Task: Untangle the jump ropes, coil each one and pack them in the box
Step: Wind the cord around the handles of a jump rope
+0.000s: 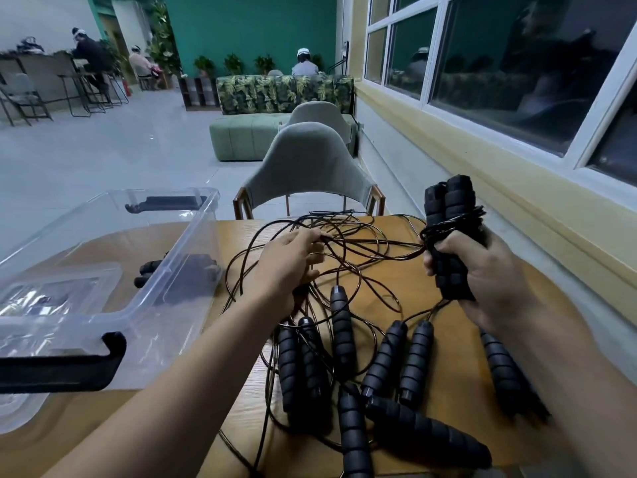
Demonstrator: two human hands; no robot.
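Several black jump ropes lie tangled on the wooden table point(406, 305), their thin cords point(348, 250) looping across its middle. Several black foam handles point(386, 363) lie near the front edge. My right hand point(482, 281) grips a pair of upright handles point(451, 236) with cord wound round their middle. My left hand point(293, 260) pinches a strand of the loose cords at the fingertips. A clear plastic box point(113, 270) with black latches stands at the left, with a small packet on its floor.
A grey chair point(310, 167) stands at the table's far edge, a second one behind it. A wall with windows runs along the right. A green sofa and several seated people are far across the room.
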